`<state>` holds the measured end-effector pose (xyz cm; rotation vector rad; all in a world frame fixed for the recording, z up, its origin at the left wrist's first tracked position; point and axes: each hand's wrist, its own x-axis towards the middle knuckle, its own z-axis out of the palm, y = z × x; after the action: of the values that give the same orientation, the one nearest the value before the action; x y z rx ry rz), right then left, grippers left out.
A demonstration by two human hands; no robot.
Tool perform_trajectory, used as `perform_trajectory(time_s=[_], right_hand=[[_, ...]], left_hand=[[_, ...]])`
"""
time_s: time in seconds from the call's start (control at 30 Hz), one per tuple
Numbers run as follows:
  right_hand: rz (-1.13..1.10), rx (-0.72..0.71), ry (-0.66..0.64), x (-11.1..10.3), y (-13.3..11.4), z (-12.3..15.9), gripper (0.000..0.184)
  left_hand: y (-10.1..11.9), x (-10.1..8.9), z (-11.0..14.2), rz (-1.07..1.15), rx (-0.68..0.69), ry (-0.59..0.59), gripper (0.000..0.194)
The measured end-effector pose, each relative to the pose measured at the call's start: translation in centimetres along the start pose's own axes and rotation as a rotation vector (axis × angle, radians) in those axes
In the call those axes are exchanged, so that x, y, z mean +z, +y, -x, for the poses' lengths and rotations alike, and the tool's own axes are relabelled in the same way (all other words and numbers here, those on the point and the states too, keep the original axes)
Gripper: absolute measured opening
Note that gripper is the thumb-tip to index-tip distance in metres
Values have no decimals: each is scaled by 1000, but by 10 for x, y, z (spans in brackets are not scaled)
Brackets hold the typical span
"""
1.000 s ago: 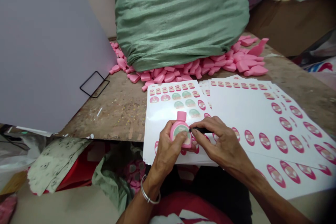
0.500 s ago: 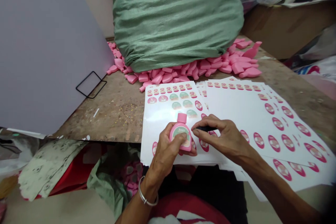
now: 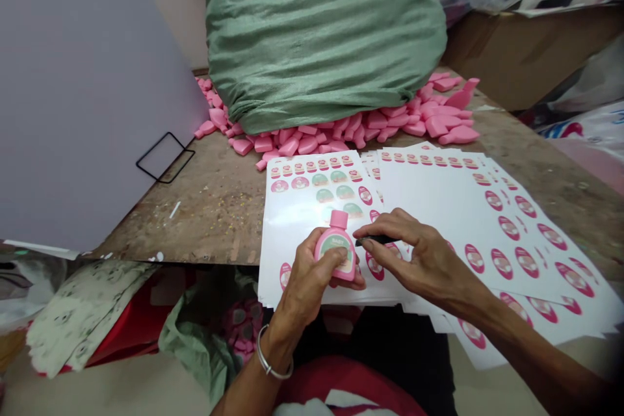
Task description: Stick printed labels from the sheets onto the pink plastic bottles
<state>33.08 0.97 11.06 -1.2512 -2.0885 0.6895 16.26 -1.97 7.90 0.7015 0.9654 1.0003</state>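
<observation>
My left hand (image 3: 312, 266) is closed around a small pink bottle (image 3: 338, 221), which stands nearly upright with its neck toward the table's far side. A green label (image 3: 335, 242) is on the bottle's front, and my left thumb lies across it. Just right of the bottle, my right hand (image 3: 407, 244) pinches a thin black tool (image 3: 377, 240), its tip close to the bottle but apart from it. The tool's kind is not clear. Beneath both hands lies a sheet of stickers (image 3: 292, 221) printed with green, pink and red labels.
More sticker sheets (image 3: 429, 201) overlap on the right. Behind them, many pink bottles (image 3: 302, 142) are heaped under a big green sack (image 3: 322, 32). A grey panel (image 3: 88, 91) with a black wire loop (image 3: 166, 157) stands left. Cardboard (image 3: 526, 52) stands at the back right.
The black tool has turned slightly in my right fingers, and its tip now shows more plainly beside the bottle. My left hand keeps its hold. The whole view has shifted slightly.
</observation>
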Motion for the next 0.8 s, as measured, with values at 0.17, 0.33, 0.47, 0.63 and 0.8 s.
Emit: perform_trajectory(time_s=[0.17,0.33,0.47,0.63,0.8], right_hand=[[119,-18,72,9,0,8,13],[150,-31,119,13,-2,11,10],[128,-30,114,16,-2,13,10],[42,55,158,19,1,14,9],[-286,297,81,29,2,14,22]], left_hand=[[-1,-1,0,-46,8,32,18],[-3,0,-3,-43,16,58,18],[-6,1,-3,-39,21,118,18],[-5,4,-2,-58,33,114,18],[-3,6,-1,-148,85,153,15]])
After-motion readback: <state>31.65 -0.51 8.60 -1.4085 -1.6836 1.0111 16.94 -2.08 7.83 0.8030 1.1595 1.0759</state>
